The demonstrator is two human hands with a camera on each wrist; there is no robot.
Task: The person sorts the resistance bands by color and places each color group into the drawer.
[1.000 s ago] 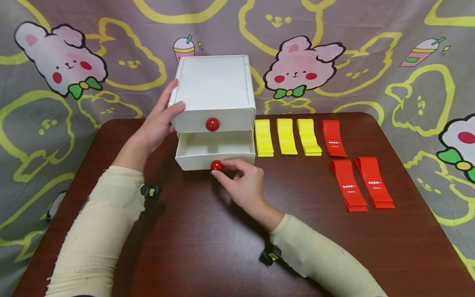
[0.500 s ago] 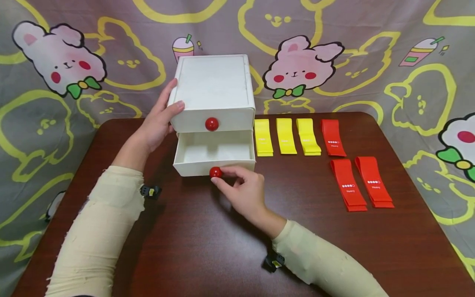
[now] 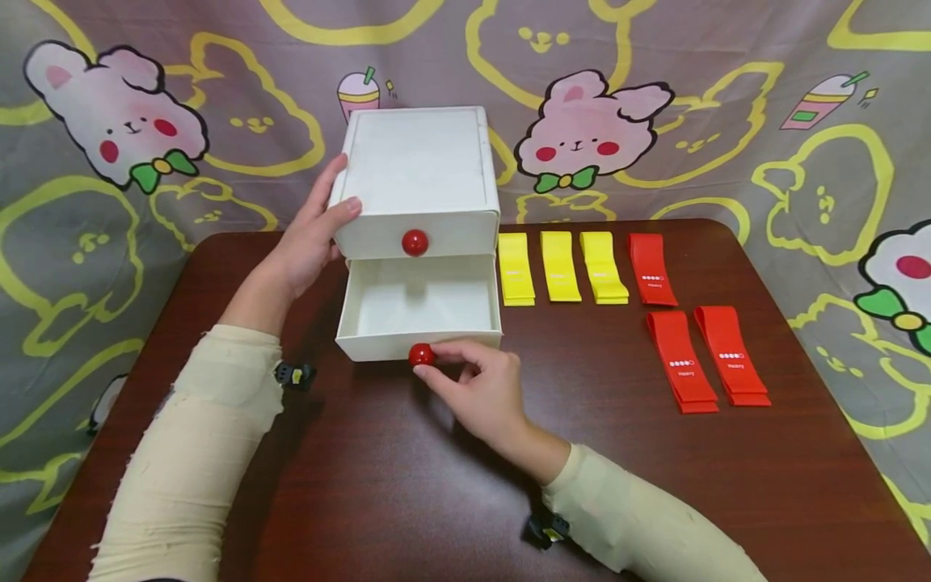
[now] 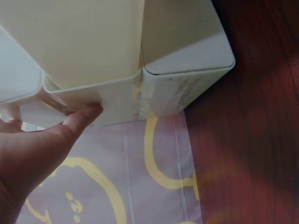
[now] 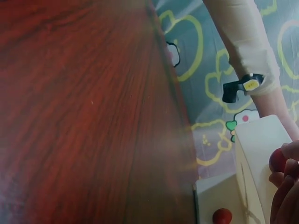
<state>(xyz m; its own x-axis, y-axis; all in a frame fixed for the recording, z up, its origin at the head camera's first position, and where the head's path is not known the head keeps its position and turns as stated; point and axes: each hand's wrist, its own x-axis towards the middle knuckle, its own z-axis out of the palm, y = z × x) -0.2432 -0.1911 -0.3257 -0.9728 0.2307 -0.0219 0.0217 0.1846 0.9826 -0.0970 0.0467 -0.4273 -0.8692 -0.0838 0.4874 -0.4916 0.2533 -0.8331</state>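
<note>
A white two-drawer cabinet point(image 3: 422, 162) stands at the back of the table, with a red ball knob point(image 3: 414, 242) on its closed upper drawer. Its lower drawer point(image 3: 349, 349) is pulled out, and I see nothing inside. My right hand point(image 3: 483, 392) pinches the lower drawer's red knob point(image 3: 421, 356) between thumb and fingers. In the right wrist view that knob point(image 5: 277, 161) sits at the fingertips. My left hand point(image 3: 305, 238) rests against the cabinet's left side, thumb over the top front edge. The left wrist view shows the thumb point(image 4: 86, 116) pressed on the white casing.
Right of the cabinet lie folded yellow bands point(image 3: 560, 267) in a row and several folded red bands point(image 3: 672, 364). A cartoon-print cloth point(image 3: 436, 40) hangs behind the dark wooden table point(image 3: 349, 485). Each sleeve carries a small black wrist camera point(image 3: 294, 374).
My right hand has drawn the lower drawer further out toward me, showing more of its inside. The left hand stays on the cabinet's side, and the bands have not moved.
</note>
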